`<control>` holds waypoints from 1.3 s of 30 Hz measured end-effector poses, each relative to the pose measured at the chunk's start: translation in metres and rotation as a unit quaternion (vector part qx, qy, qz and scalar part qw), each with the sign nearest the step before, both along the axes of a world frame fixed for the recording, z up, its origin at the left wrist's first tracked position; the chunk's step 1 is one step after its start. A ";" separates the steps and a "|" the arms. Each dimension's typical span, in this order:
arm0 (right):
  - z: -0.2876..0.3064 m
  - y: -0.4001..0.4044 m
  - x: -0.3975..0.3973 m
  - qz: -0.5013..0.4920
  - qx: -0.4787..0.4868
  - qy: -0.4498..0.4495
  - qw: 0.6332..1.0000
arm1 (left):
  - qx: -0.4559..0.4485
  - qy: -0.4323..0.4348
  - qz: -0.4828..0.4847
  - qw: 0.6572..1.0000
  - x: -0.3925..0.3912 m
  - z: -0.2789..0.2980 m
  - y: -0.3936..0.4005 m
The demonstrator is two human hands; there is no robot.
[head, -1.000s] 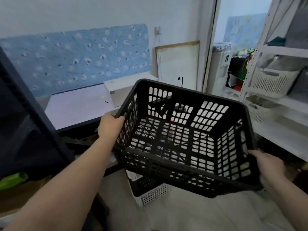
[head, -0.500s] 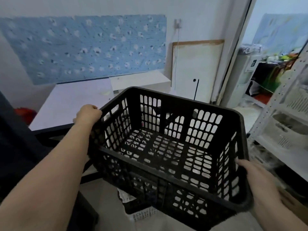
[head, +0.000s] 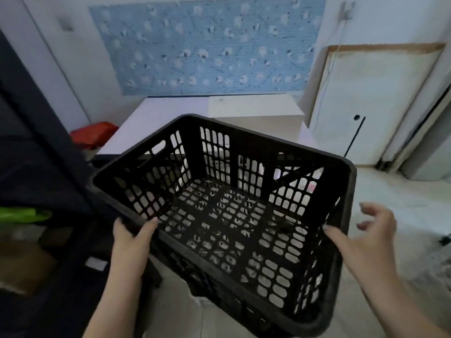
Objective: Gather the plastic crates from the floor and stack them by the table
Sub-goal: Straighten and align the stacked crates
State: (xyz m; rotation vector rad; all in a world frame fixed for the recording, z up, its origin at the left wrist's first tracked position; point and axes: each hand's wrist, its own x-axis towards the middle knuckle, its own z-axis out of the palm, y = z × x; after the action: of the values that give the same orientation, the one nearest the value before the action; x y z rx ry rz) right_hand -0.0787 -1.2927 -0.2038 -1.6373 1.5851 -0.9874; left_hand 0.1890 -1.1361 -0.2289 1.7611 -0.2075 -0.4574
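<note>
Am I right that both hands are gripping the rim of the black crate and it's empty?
Not quite. The head view shows only the left hand gripping the rim of the black crate. The right hand is open, thumb against the wall, fingers spread clear. The crate is empty.

Crate [head: 219,215] held between left hand [head: 133,242] and right hand [head: 366,242], before table [head: 156,118]; board [head: 371,98] right of table.

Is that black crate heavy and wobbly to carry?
Probably light: the crate is empty, with walls and floor mostly holes. It looks stiff, keeping its box shape while the left hand grips a corner. It might tip, since the right hand seems to touch with only its thumb.
</note>
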 end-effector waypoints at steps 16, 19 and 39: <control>0.017 -0.178 0.098 0.242 -0.130 0.326 0.905 | -0.049 -0.006 -0.011 0.999 -0.078 0.021 -0.013; 0.016 -0.180 0.094 0.228 -0.102 0.292 0.923 | -0.007 -0.053 -0.050 0.997 -0.039 0.038 -0.024; 0.028 -0.183 0.169 0.135 0.046 0.273 0.951 | 0.081 -0.042 -0.190 0.978 0.186 0.039 -0.153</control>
State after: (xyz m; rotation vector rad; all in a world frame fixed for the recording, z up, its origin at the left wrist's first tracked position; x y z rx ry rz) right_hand 0.0905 -1.4753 -0.1757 -2.1074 1.6467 -0.3212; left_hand 0.3748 -1.2889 -0.1900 1.9081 -0.5867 -0.6908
